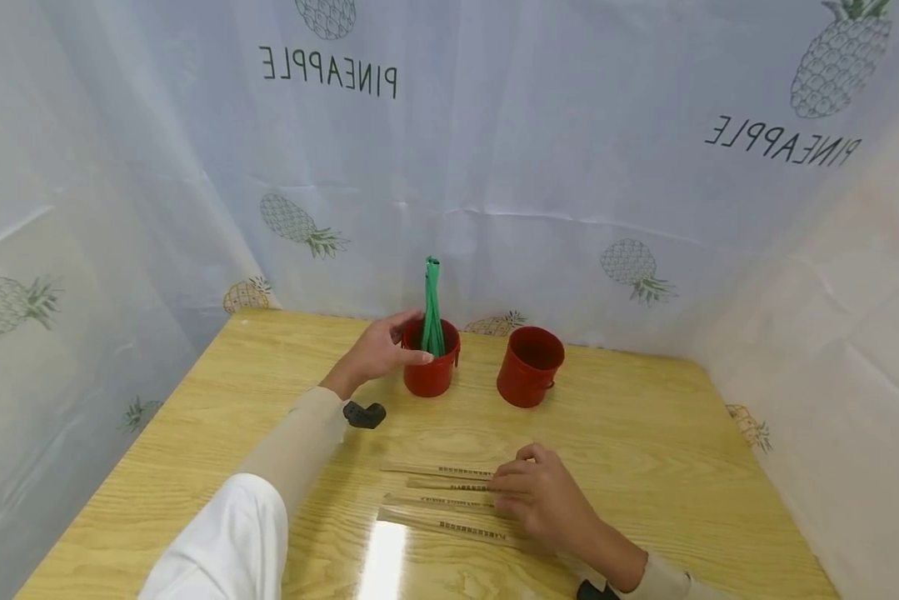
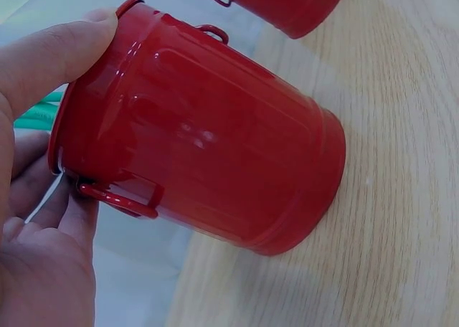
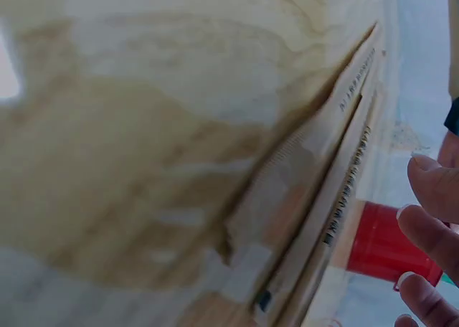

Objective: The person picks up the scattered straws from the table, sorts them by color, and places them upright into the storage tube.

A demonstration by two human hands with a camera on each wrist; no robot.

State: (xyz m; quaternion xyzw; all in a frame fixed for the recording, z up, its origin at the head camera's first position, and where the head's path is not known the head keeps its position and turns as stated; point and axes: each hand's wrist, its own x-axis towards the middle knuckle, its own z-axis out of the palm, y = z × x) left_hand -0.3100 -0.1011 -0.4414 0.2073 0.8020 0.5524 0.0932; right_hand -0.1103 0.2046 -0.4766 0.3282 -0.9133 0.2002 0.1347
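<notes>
Gripping red bucket (image 1: pixel 428 381) — left hand (image 1: pixel 377 352), right hand (image 1: pixel 548 504) loose near paper strips (image 1: pixel 460 529), wooden table (image 1: pixel 659 442), pineapple-print curtain (image 1: pixel 539 125)

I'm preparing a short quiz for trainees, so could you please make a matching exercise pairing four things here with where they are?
Column one:
1. Left hand
2. Paper packets
3. Green straws
4. Right hand

Column two:
A. Lying on the table
B. Inside a red bucket
C. Over the ends of the paper packets
D. On that red bucket's rim

Pairs: 1-D, 2-A, 3-B, 4-C
</notes>
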